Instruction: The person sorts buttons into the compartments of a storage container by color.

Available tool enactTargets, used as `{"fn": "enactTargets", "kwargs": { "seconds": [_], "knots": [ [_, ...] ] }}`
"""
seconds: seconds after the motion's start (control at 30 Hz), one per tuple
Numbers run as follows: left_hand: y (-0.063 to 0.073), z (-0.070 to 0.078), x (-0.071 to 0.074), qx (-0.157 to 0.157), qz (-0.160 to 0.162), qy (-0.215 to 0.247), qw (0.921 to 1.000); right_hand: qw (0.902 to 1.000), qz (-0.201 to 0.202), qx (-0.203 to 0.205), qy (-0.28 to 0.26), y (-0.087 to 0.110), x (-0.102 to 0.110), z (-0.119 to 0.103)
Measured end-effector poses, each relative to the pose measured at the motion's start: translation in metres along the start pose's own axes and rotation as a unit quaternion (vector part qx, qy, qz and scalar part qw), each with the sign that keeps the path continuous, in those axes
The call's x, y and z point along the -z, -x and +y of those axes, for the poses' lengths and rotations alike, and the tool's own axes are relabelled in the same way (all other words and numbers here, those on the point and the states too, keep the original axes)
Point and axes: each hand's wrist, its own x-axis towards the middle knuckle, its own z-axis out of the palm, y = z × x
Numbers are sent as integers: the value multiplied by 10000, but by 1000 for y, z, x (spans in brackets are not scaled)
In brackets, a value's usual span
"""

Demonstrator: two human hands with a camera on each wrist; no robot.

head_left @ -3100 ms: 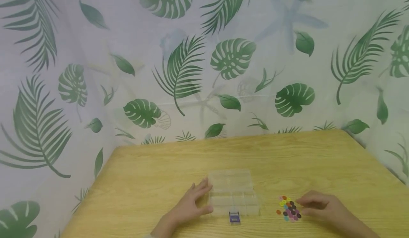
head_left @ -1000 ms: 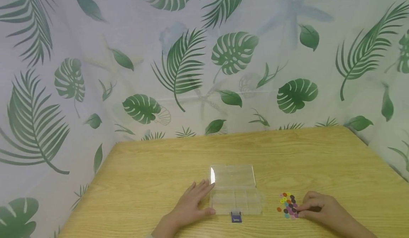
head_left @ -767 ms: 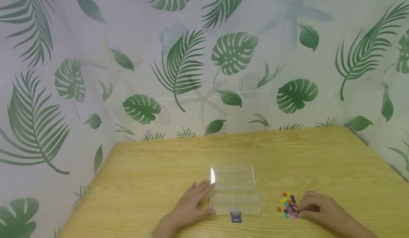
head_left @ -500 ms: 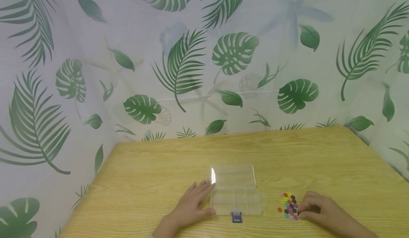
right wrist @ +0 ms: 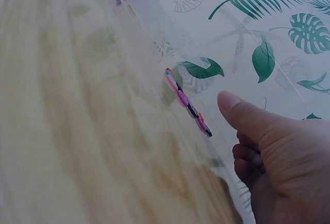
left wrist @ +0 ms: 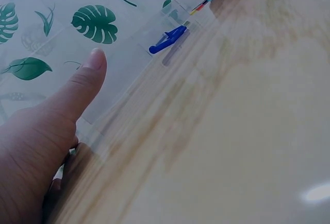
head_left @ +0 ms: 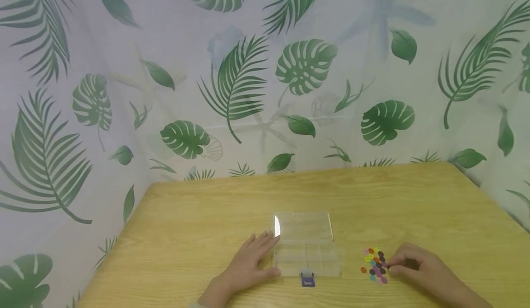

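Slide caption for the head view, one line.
Left hand beside an open clear box, right hand at a cluster of coloured discs.

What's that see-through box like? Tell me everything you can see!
The box looks like thin, clear plastic. Its clear lid is open, folded back away from the person, with a bright shiny streak on its left edge. Thin walls split the bottom into compartments. A blue-purple latch sticks out in front. The box sits on the wood-patterned table. The left hand is at its left side, fingertips and thumb by its edge.
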Motion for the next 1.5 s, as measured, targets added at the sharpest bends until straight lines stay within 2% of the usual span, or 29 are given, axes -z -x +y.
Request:
{"fn": "enactTargets", "kwargs": {
  "seconds": [0.13, 0.37, 0.5, 0.67, 0.8, 0.93, 1.03, 1.17, 1.27, 1.37, 1.5],
  "knots": [
    [0, 2, 2, 5, -23, 56, 10000, 9995, 265, 140, -53, -3, -3, -2],
    [0, 3, 2, -13, -5, -21, 10000, 9948, 530, 868, -11, -11, -9, -10],
    [-1, 2, 1, -27, -7, -27, 10000, 9906, 419, 1283, -204, -16, -12, -13],
    [-1, 2, 1, -26, 12, -10, 10000, 9858, 198, 1610, -434, -25, -16, -18],
    [-1, 1, 1, 15, 20, -38, 10000, 9842, 120, 1710, -432, -32, -19, -24],
    [-1, 2, 1, 15, 59, -57, 10000, 9823, -78, 1724, -732, -38, -24, -29],
    [-1, 3, 0, 2, 72, -70, 9999, 9795, 63, 1941, -545, -44, -29, -31],
    [-1, 4, -1, 25, 49, -84, 9999, 9681, 383, 2469, -171, -51, -37, -32],
    [0, 4, -2, 79, 23, -26, 10000, 9648, 390, 2592, -234, -57, -41, -35],
    [0, 4, -1, 112, 23, 36, 9999, 9688, 385, 2443, -153, -61, -45, -40],
    [0, 4, -1, 106, 28, 61, 9999, 9675, 474, 2481, -76, -68, -51, -44]
  ]
}}
